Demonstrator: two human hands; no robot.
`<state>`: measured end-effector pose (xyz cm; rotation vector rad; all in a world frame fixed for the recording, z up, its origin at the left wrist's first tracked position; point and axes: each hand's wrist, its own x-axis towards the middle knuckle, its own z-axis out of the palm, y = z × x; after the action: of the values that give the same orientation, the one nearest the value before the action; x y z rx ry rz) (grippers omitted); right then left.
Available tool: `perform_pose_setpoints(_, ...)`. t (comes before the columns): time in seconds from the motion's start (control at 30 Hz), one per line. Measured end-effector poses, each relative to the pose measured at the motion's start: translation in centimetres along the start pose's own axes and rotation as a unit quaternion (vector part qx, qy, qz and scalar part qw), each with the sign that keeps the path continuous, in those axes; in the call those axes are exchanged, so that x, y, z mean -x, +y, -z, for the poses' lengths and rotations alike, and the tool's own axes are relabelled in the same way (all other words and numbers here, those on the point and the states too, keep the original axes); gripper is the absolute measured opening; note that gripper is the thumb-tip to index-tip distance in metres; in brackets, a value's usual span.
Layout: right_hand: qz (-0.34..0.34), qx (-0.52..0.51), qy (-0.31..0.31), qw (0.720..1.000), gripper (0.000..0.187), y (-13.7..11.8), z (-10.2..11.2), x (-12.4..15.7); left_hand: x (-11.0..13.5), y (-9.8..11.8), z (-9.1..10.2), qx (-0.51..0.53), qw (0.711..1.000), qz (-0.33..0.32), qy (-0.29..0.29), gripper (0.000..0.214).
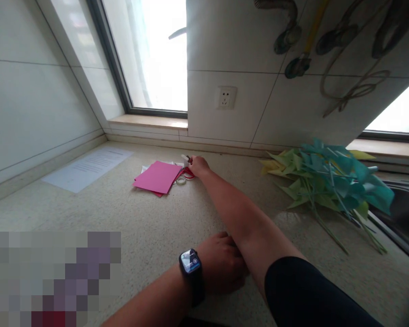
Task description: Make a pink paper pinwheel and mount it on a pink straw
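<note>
Speckled countertop (139,213) is running along a tiled wall (221,45), a bright window (160,54) glaring above. At the back of the counter, just beside the pink paper (157,176), my right hand (197,166) is pinching what looks like a small white-and-dark item (186,158); the fingers are sitting close together. Red scissors (188,172) are lying just below, with a tape roll (181,180) near them. Nearer me, my left hand (223,263) is resting with bent fingers, wearing a watch (190,261). Farther off are lying a printed sheet (88,169) and, to the right, paper pinwheels (344,177).

Risks: my fingertips are working at full stretch, so a shallow pinch could be dropping the item, or a knuckle snagging the scissors and skewing the loose paper. My forearms are crossing; one could be bumping the other.

Unclear: my right fingertips are mostly hiding the item's end. My right forearm is covering the left fingertips; I cannot tell whether they are holding anything. The lower left corner is dissolving into blocks.
</note>
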<state>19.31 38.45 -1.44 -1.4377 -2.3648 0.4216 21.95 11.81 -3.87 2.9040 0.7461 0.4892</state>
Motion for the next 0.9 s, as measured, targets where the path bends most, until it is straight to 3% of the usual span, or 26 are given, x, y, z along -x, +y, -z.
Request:
perform_pose_setpoints(0.27, -0.015, 0.007, 0.052, 0.999, 0.035, 3.6, 1.6, 1.8, 0.1, 0.3, 0.4, -0.013, 1.000, 0.010, -0.004, 0.007)
perform_pose_setpoints(0.47, -0.051, 0.026, 0.095, 0.994, 0.034, 10.6, 6.0, 6.7, 0.1, 0.7, 0.8, -0.028, 1.000, 0.004, -0.007, 0.010)
perform_pose_setpoints(0.63, -0.120, 0.049, 0.126, 0.983, 0.033, 17.3, 9.7, 12.0, 0.2, 0.9, 0.9, -0.042, 0.999, 0.001, -0.014, 0.013)
perform_pose_setpoints(0.77, -0.170, 0.061, 0.134, 0.974, 0.034, 20.9, 10.8, 15.2, 0.2, 1.0, 1.1, -0.052, 0.998, -0.003, -0.018, 0.013)
perform_pose_setpoints(0.9, -0.179, 0.065, 0.135, 0.972, 0.034, 22.0, 10.5, 16.2, 0.2, 1.2, 1.3, -0.057, 0.998, -0.004, -0.019, 0.013)
